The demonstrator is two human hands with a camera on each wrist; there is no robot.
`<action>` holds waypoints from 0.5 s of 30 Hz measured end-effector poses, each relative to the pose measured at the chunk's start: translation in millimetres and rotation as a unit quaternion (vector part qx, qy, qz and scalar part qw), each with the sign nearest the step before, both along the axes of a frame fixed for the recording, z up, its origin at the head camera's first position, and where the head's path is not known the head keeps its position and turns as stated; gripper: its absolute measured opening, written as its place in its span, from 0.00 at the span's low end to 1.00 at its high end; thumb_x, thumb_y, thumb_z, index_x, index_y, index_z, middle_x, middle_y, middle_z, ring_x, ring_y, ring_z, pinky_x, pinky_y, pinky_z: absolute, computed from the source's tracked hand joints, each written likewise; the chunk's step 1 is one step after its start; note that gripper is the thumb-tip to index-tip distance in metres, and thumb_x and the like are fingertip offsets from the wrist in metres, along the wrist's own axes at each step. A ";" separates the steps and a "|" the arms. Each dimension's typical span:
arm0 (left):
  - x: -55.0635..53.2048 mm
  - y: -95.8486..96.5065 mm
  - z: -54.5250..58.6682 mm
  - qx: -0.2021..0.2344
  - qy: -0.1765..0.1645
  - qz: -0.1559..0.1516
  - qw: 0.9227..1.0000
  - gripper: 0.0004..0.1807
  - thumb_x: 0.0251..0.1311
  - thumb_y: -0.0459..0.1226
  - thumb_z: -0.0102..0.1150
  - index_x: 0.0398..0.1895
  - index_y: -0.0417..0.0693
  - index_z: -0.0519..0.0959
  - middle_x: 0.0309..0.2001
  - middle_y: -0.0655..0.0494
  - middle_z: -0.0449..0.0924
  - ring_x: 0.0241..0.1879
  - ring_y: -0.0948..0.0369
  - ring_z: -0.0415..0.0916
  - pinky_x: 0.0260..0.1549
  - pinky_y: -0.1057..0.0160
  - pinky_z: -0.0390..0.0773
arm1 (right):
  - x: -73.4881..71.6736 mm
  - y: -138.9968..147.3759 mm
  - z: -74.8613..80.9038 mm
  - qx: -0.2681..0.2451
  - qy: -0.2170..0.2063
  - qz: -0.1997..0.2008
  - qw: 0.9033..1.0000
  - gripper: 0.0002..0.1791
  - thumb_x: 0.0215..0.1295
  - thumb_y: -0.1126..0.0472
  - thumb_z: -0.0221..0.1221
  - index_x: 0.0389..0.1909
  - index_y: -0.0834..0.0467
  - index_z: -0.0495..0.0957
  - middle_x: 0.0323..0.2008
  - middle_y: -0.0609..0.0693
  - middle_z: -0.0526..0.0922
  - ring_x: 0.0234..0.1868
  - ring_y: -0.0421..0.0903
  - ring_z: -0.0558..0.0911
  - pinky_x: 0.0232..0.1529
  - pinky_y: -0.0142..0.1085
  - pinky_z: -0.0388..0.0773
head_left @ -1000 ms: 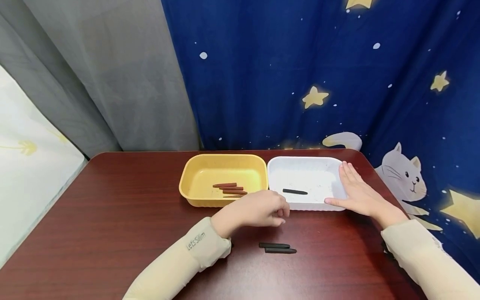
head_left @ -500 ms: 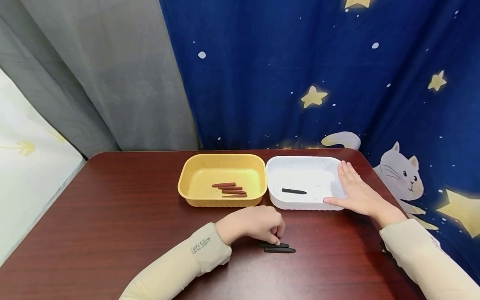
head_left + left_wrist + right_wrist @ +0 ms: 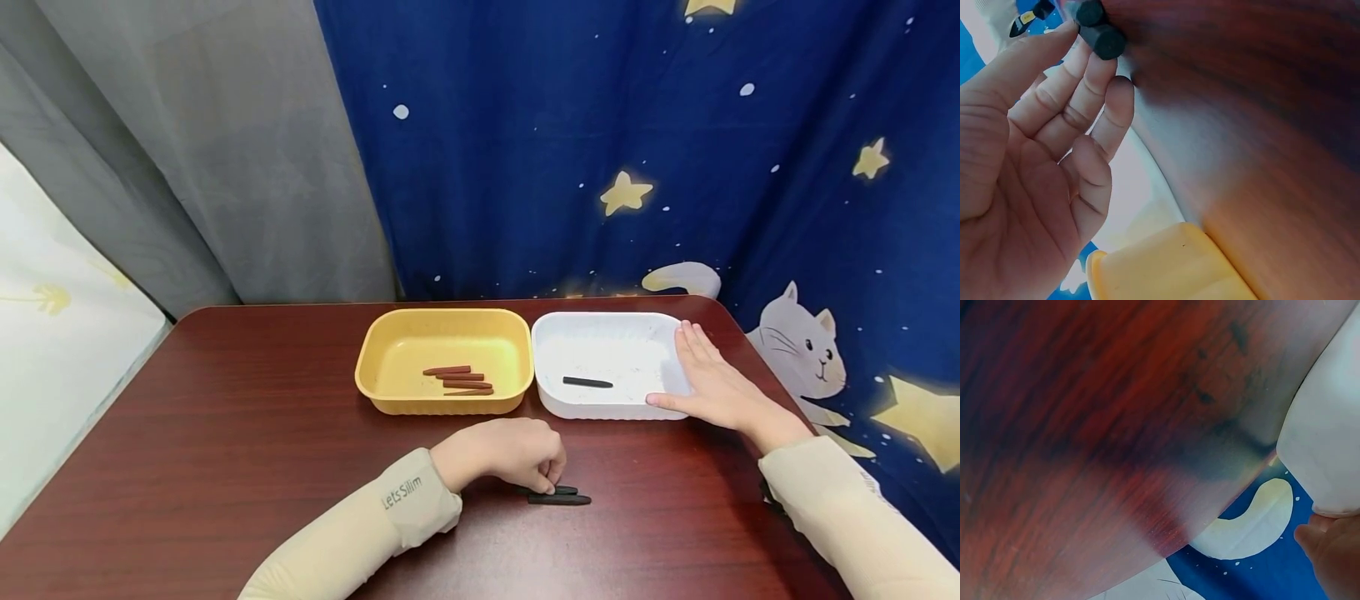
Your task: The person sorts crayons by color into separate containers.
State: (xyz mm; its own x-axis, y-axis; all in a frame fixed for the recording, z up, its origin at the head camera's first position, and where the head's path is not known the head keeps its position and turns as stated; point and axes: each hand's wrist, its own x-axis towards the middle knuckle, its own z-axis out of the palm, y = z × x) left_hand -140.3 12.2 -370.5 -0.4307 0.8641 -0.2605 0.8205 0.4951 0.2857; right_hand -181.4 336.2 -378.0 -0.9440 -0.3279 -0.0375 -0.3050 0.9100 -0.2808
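My left hand (image 3: pixel 510 452) reaches down to two black crayons lying side by side on the table. Its thumb and fingertips pinch the farther black crayon (image 3: pixel 568 491); the nearer black crayon (image 3: pixel 558 500) lies right against it. In the left wrist view, the blunt ends of the black crayons (image 3: pixel 1107 41) show at the fingertips. My right hand (image 3: pixel 716 383) rests with straight fingers on the right end of a white plastic tray (image 3: pixel 611 411). One black crayon (image 3: pixel 587 382) lies inside that tray. The right wrist view catches only part of the right hand (image 3: pixel 1338 550) beside the tray wall.
A yellow tray (image 3: pixel 442 406) with several brown crayons (image 3: pixel 467 384) stands directly left of the white one. Both sit on a dark red wooden table (image 3: pixel 262 433) near its back edge. Grey and blue curtains (image 3: pixel 510 150) hang behind.
My left hand has come down from in front of the trays to the two black crayons and now pinches one. The right hand keeps its place on the white tray.
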 end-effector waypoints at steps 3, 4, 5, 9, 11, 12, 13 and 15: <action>-0.8 0.1 -0.8 0.000 -0.005 0.004 1.000 0.06 0.54 0.39 0.70 0.23 0.59 0.83 0.20 0.74 0.75 0.24 0.78 0.71 0.27 0.81 0.68 | 0.1 0.0 -0.3 -0.003 0.000 -0.001 1.000 0.67 0.59 0.30 0.59 0.75 0.74 0.34 0.78 0.70 0.33 0.79 0.67 0.35 0.76 0.60 0.37; -1.0 0.1 -1.0 0.000 -0.005 0.005 1.000 0.06 0.53 0.39 0.70 0.23 0.59 0.82 0.19 0.74 0.75 0.24 0.77 0.70 0.27 0.80 0.68 | 0.3 -0.2 -0.2 -0.003 -0.001 -0.001 1.000 0.67 0.59 0.30 0.59 0.75 0.74 0.34 0.78 0.70 0.33 0.79 0.66 0.35 0.76 0.60 0.37; -1.2 0.0 -1.3 -0.001 -0.005 0.007 1.000 0.06 0.51 0.39 0.71 0.23 0.59 0.82 0.19 0.75 0.74 0.24 0.77 0.70 0.27 0.80 0.68 | 0.3 -0.5 0.0 -0.004 -0.001 -0.001 1.000 0.67 0.59 0.30 0.59 0.75 0.74 0.34 0.78 0.70 0.33 0.79 0.66 0.35 0.76 0.60 0.37; -1.9 -0.5 -1.7 0.000 -0.008 0.011 1.000 0.07 0.49 0.39 0.72 0.22 0.58 0.81 0.20 0.74 0.74 0.24 0.76 0.71 0.26 0.80 0.68 | 1.0 -1.4 0.7 -0.005 -0.003 -0.001 1.000 0.67 0.59 0.30 0.59 0.75 0.74 0.34 0.78 0.70 0.32 0.79 0.66 0.34 0.76 0.61 0.37; -2.4 -1.0 -0.8 0.001 -0.011 0.015 1.000 0.08 0.49 0.39 0.72 0.22 0.58 0.80 0.20 0.73 0.75 0.24 0.76 0.71 0.26 0.80 0.68 | 1.1 -1.6 0.9 -0.005 -0.003 -0.001 1.000 0.67 0.59 0.30 0.59 0.75 0.74 0.34 0.78 0.70 0.32 0.79 0.66 0.34 0.76 0.61 0.37; -2.6 -1.4 -0.3 0.003 -0.012 0.016 1.000 0.08 0.49 0.38 0.72 0.22 0.58 0.80 0.20 0.73 0.74 0.24 0.76 0.71 0.26 0.80 0.68 | 1.2 -1.6 1.0 -0.005 -0.002 -0.001 1.000 0.67 0.59 0.30 0.59 0.75 0.74 0.34 0.78 0.70 0.32 0.79 0.66 0.34 0.76 0.61 0.37; -3.0 -1.7 0.2 0.006 -0.012 0.016 1.000 0.08 0.49 0.38 0.72 0.22 0.58 0.80 0.20 0.73 0.75 0.24 0.76 0.70 0.26 0.80 0.68 | 1.2 -1.5 1.0 -0.004 -0.002 -0.001 1.000 0.67 0.59 0.30 0.59 0.75 0.74 0.34 0.78 0.70 0.32 0.79 0.67 0.34 0.76 0.61 0.37; -3.8 -2.5 2.0 0.012 -0.014 0.015 1.000 0.08 0.49 0.37 0.71 0.22 0.57 0.80 0.20 0.73 0.74 0.23 0.77 0.70 0.25 0.80 0.68 | 1.3 -1.3 1.2 -0.004 0.001 0.000 1.000 0.67 0.59 0.30 0.59 0.75 0.74 0.34 0.78 0.70 0.32 0.79 0.67 0.35 0.76 0.61 0.37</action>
